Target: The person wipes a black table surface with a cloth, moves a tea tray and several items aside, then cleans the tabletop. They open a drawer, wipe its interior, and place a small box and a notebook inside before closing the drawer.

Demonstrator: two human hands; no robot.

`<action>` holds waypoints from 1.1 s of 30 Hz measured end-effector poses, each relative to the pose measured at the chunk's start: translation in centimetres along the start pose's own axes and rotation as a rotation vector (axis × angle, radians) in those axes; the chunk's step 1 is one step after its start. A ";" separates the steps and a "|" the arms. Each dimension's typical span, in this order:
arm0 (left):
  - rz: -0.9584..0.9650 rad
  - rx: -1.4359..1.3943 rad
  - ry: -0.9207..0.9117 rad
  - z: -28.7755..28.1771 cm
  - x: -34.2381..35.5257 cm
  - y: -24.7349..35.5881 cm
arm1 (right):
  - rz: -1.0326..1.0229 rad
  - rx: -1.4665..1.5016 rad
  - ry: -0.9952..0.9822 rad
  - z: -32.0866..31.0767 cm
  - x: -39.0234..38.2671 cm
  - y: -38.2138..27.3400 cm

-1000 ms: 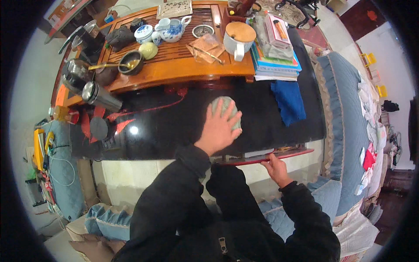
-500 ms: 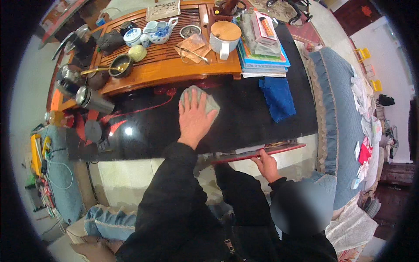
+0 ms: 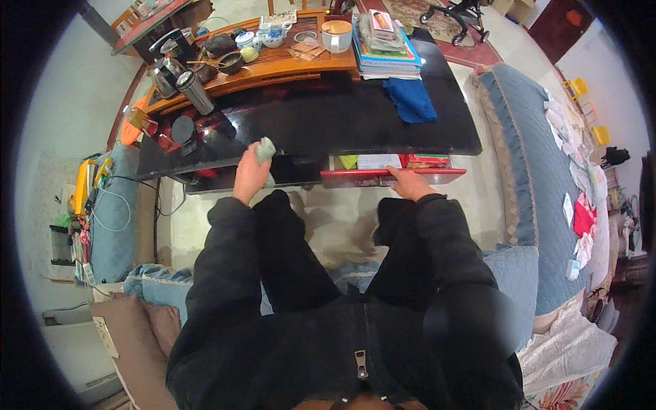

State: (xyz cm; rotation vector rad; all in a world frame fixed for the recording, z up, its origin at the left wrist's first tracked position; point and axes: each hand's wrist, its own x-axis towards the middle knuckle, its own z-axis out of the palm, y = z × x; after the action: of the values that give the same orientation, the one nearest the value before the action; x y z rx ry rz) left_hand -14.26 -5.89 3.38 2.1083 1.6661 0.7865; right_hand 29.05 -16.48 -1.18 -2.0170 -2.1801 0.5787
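Note:
My left hand (image 3: 250, 174) is closed on a pale green cloth (image 3: 266, 147) at the front edge of the black glossy table (image 3: 307, 126), left of centre. My right hand (image 3: 406, 181) grips the red front of an open drawer (image 3: 437, 175) below the tabletop; inside lie green, white and red flat items. A blue cloth (image 3: 410, 100) rests on the table's right part, below a stack of books and papers (image 3: 386, 60). A dark round object (image 3: 183, 128) sits toward the table's left end.
A wooden tea tray (image 3: 294, 72) holds cups, pots and a lidded mug (image 3: 336, 37). A steel flask (image 3: 195, 92) stands at its left. Blue padded seats (image 3: 512, 143) flank the table, the right one strewn with clothes. Yellow objects and cables (image 3: 89, 184) lie at the left.
My left hand has moved the green cloth left from the tabletop's middle to its front edge. The drawer is further out, showing its contents. The view has drawn back, showing more of my legs.

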 end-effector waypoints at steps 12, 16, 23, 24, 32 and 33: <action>-0.706 -2.045 -0.531 1.5 -0.5 10.6 | 0.068 0.179 0.091 4.0 -4.5 -2.4; -0.618 -2.135 -0.509 2.8 2.8 9.8 | 0.126 0.304 0.127 5.9 -6.8 -3.5; -0.580 -1.729 -0.517 5.8 4.9 7.2 | 0.214 0.352 0.207 6.8 -9.9 -5.2; -0.647 -1.536 -0.464 6.0 5.1 7.0 | 0.236 0.335 0.196 6.5 -10.3 -5.7; -0.588 -1.808 -0.465 5.3 5.8 5.7 | 0.195 0.131 0.030 3.1 -10.5 -7.4; -0.600 -1.796 -0.459 5.2 5.7 5.4 | 0.176 0.128 0.061 3.0 -9.5 -7.3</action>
State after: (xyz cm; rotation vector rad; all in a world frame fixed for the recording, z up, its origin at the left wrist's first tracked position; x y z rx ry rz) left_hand -5.94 -1.36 3.60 0.4046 0.5780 0.8752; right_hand 22.25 -26.67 0.27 -2.1409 -1.8933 0.6499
